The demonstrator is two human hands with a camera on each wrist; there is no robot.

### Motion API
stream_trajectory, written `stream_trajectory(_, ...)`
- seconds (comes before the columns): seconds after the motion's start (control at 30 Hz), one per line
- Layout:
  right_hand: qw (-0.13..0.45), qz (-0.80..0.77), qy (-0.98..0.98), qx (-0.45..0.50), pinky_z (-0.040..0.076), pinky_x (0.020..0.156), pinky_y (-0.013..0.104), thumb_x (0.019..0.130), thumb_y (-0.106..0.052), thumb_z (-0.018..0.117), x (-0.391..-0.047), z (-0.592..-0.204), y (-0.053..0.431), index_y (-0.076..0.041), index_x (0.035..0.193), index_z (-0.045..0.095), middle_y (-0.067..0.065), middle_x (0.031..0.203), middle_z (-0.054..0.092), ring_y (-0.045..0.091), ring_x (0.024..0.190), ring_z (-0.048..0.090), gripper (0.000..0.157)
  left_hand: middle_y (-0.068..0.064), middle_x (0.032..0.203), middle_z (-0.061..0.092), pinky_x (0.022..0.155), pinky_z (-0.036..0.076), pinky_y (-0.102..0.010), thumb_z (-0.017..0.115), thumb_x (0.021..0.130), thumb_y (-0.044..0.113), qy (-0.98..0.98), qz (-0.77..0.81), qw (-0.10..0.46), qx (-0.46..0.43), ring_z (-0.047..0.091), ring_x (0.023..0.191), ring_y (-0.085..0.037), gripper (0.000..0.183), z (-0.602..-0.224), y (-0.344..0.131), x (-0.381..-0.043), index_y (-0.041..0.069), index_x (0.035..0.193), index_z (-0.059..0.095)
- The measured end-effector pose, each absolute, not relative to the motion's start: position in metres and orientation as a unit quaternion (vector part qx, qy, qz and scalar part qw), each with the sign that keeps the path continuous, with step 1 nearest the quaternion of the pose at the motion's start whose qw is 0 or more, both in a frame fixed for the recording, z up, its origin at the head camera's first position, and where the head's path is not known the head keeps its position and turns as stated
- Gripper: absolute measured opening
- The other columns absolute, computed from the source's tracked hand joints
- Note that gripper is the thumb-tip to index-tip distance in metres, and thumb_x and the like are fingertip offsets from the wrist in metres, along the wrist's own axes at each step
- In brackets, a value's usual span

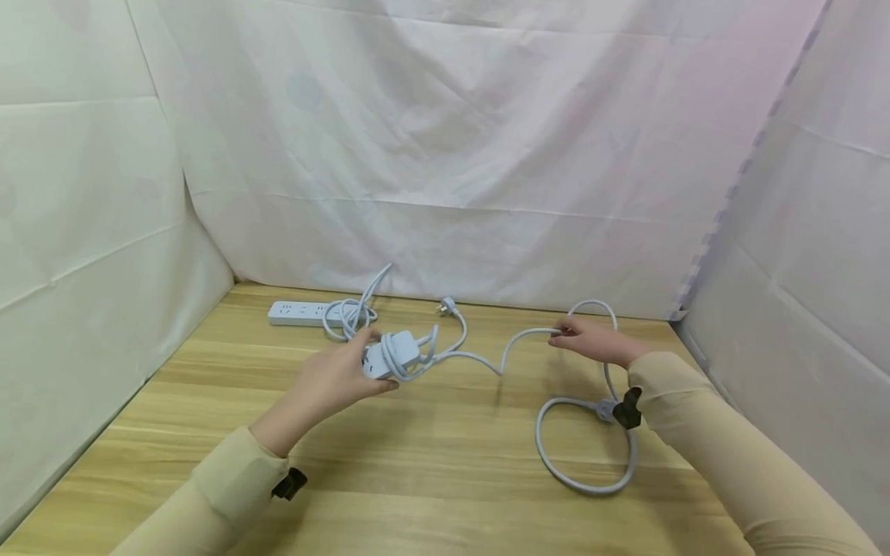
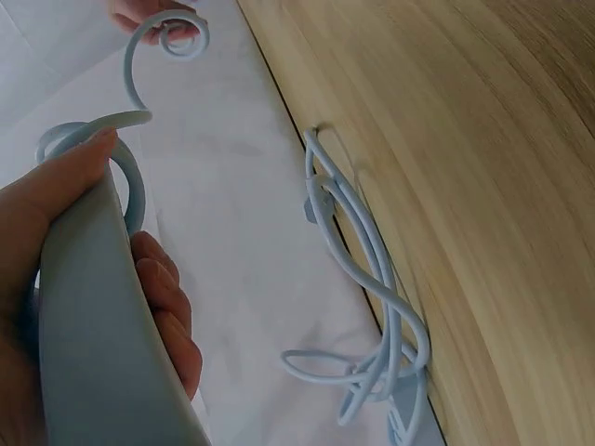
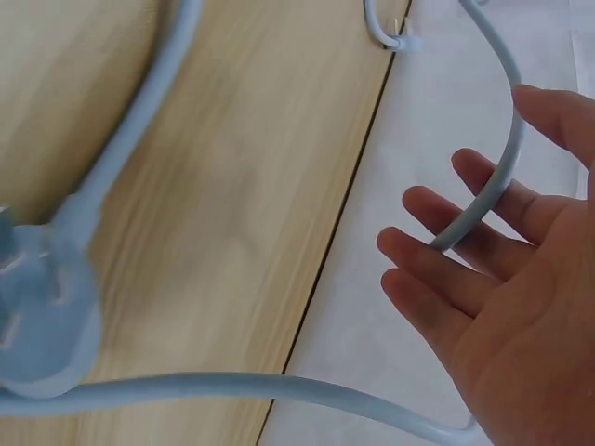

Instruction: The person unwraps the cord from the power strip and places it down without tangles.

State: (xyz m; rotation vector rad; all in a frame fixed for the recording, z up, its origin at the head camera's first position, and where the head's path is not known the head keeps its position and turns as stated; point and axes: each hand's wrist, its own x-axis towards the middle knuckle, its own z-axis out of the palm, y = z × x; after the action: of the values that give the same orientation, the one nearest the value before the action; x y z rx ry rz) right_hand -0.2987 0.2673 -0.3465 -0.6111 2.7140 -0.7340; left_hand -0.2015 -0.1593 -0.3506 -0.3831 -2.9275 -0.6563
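My left hand (image 1: pixel 334 367) grips a white power strip (image 1: pixel 375 361), with a turn of its cord around the body. In the left wrist view the thumb lies on top of the strip (image 2: pixel 102 316) and fingers curl along its far side. The cord (image 1: pixel 526 332) stretches raised to my right hand (image 1: pixel 591 340). Across the right hand's spread, relaxed fingers (image 3: pixel 502 214) runs the cord (image 3: pixel 509 153), the thumb close beside it. Beyond that hand the cord loops down to a plug (image 1: pixel 605 410) near the right wrist and a large ring (image 1: pixel 587 490).
A second white power strip (image 1: pixel 295 312) lies at the table's back left, a bundled cord (image 1: pixel 348 316) over its right end. Another plug (image 1: pixel 446 306) lies near the back edge. White cloth (image 1: pixel 445 154) hangs behind and along both sides of the wooden table (image 1: pixel 431 494).
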Motion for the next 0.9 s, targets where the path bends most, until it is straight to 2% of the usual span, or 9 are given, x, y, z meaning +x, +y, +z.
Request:
stream_trajectory(0.13, 0.132, -0.264, 0.932, -0.210, 0.042, 0.095, 0.053, 0.101, -0.035, 0.052, -0.308, -0.345, 0.262, 0.001, 0.122, 0.055, 0.020, 0.123, 0.058, 0.039, 0.117, 0.053, 0.042, -0.007, 0.094, 0.069, 0.055, 0.047, -0.038, 0.083, 0.073, 0.044, -0.961, -0.212, 0.086, -0.154, 0.061, 0.070, -0.019, 0.073, -0.349, -0.154, -0.203, 0.019, 0.133, 0.048)
stream_trajectory(0.37, 0.158, -0.243, 0.937, -0.192, 0.044, 0.088, 0.049, 0.102, -0.033, 0.049, -0.319, -0.349, 0.244, -0.001, 0.120, 0.059, 0.015, 0.113, 0.060, 0.033, 0.106, 0.057, 0.038, -0.006, 0.111, 0.068, 0.062, 0.050, -0.041, 0.080, 0.079, 0.042, -0.955, -0.232, 0.107, -0.153, 0.064, 0.086, -0.022, 0.070, -0.342, -0.146, -0.210, 0.017, 0.137, 0.049)
stream_trajectory(0.5, 0.194, -0.245, 0.931, -0.189, 0.046, 0.091, 0.050, 0.102, -0.031, 0.050, -0.318, -0.358, 0.236, 0.001, 0.117, 0.059, 0.018, 0.114, 0.062, 0.034, 0.106, 0.060, 0.037, -0.007, 0.113, 0.067, 0.065, 0.050, -0.041, 0.079, 0.079, 0.043, -0.955, -0.231, 0.114, -0.150, 0.064, 0.086, -0.022, 0.074, -0.339, -0.139, -0.213, 0.014, 0.140, 0.049)
stream_trajectory(0.63, 0.222, -0.263, 0.920, -0.185, 0.045, 0.092, 0.052, 0.102, -0.031, 0.051, -0.312, -0.366, 0.232, 0.001, 0.120, 0.058, 0.018, 0.116, 0.061, 0.034, 0.107, 0.060, 0.038, -0.004, 0.104, 0.069, 0.058, 0.047, -0.037, 0.080, 0.079, 0.044, -0.956, -0.222, 0.128, -0.144, 0.062, 0.076, -0.019, 0.075, -0.340, -0.133, -0.217, 0.017, 0.141, 0.047)
stream_trajectory(0.73, 0.238, -0.256, 0.919, -0.183, 0.044, 0.092, 0.052, 0.101, -0.032, 0.051, -0.305, -0.370, 0.229, -0.002, 0.121, 0.058, 0.015, 0.116, 0.061, 0.032, 0.108, 0.059, 0.036, -0.003, 0.096, 0.069, 0.051, 0.043, -0.034, 0.080, 0.078, 0.041, -0.955, -0.218, 0.143, -0.142, 0.059, 0.069, -0.017, 0.073, -0.340, -0.131, -0.219, 0.022, 0.140, 0.047)
stream_trajectory(0.9, 0.217, -0.206, 0.934, -0.197, 0.044, 0.092, 0.051, 0.101, -0.030, 0.050, -0.289, -0.370, 0.218, 0.000, 0.128, 0.055, 0.018, 0.121, 0.059, 0.036, 0.112, 0.056, 0.041, -0.003, 0.093, 0.068, 0.050, 0.042, -0.033, 0.081, 0.078, 0.038, -0.955, -0.219, 0.147, -0.136, 0.058, 0.068, -0.017, 0.071, -0.341, -0.130, -0.219, 0.023, 0.139, 0.048)
